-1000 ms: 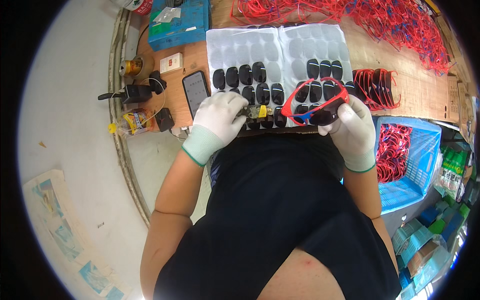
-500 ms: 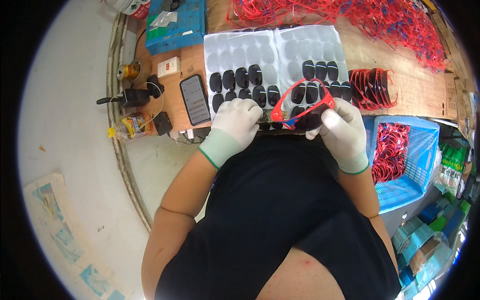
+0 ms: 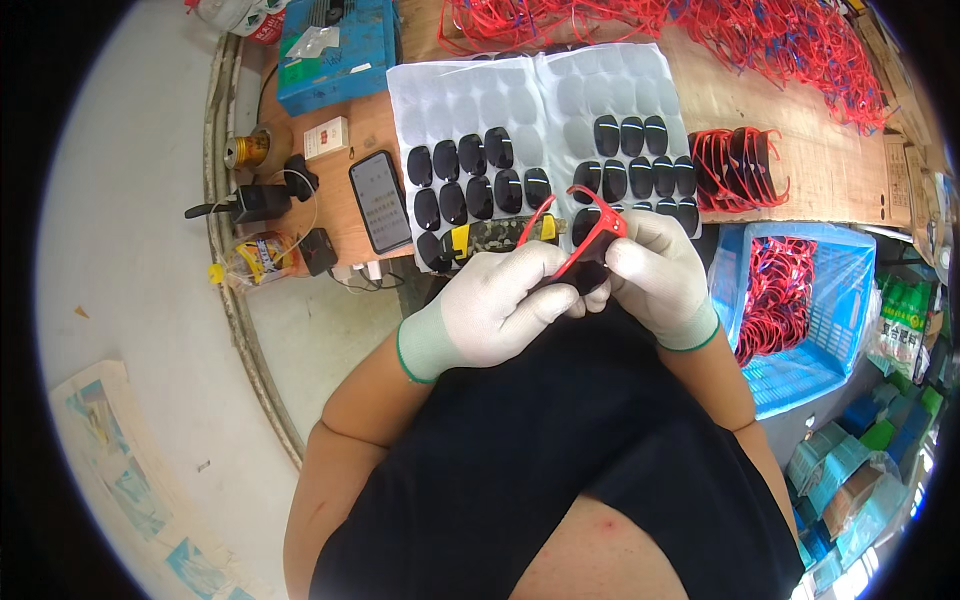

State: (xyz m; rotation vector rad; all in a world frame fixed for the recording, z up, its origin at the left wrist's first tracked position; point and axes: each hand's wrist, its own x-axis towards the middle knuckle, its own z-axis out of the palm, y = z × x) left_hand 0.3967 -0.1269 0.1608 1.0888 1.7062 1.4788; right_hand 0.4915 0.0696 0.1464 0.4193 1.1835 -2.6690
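Observation:
In front of my body I hold a pair of red sunglasses (image 3: 603,234) between both gloved hands, its temples pointing away from me. My left hand (image 3: 495,308) closes on its left side, thumb and fingers pinching near a dark lens. My right hand (image 3: 660,270) grips the other side with the thumb on the front. Whether a loose lens is in my left fingers is hidden. Just beyond lies a white sheet (image 3: 545,100) with rows of dark lenses (image 3: 480,196). A camouflage-patterned item with yellow bands (image 3: 497,240) lies at the sheet's near edge.
Red sunglasses (image 3: 738,170) stand in a row right of the sheet. Tangled red frames (image 3: 780,55) cover the far right. A blue crate (image 3: 800,385) holds more red frames. At left are a phone (image 3: 380,202), a small box (image 3: 326,138), a can (image 3: 247,152) and a blue box (image 3: 340,75).
My left hand has moved from the lens sheet to the right, onto the sunglasses. The sunglasses have turned and come slightly left and nearer, still in my right hand.

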